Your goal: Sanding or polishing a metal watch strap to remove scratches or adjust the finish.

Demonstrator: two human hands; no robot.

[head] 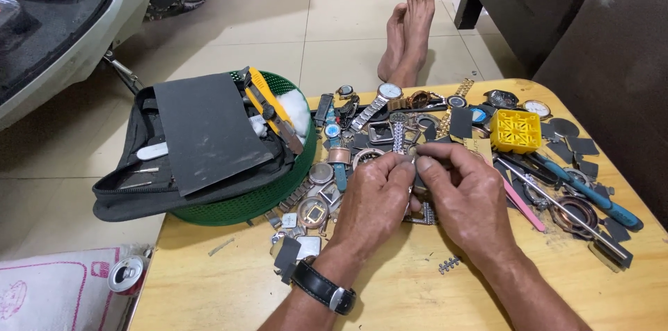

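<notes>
The left hand point(372, 199) and the right hand point(463, 195) meet over the middle of the wooden table point(390, 296), fingers curled inward and thumbs pinched against forefingers; between them they grip a metal watch band point(399, 137), whose silver links rise from the fingertips toward the far side of the table while its lower end shows just beneath the hands; the left wrist wears a black-strapped wristwatch point(324, 289); just in front of the right forearm lies a short loose piece of band links point(449, 264); around the hands spreads a heap of watch cases, dials and straps, with a round bare watch case point(312, 212) left of the left hand and a silver watch with a white dial point(390, 91) beyond the band; right of the right hand lie a pink tool point(523, 206) and a blue-handled screwdriver point(591, 195); farther back stands a yellow plastic block point(515, 130); on the table's left edge sits a green basket point(275, 192) holding a black pouch point(132, 192), a dark sheet point(207, 129) and a yellow utility knife point(268, 101); beyond the table, bare feet point(409, 32) rest on the tiled floor point(278, 25).
</notes>
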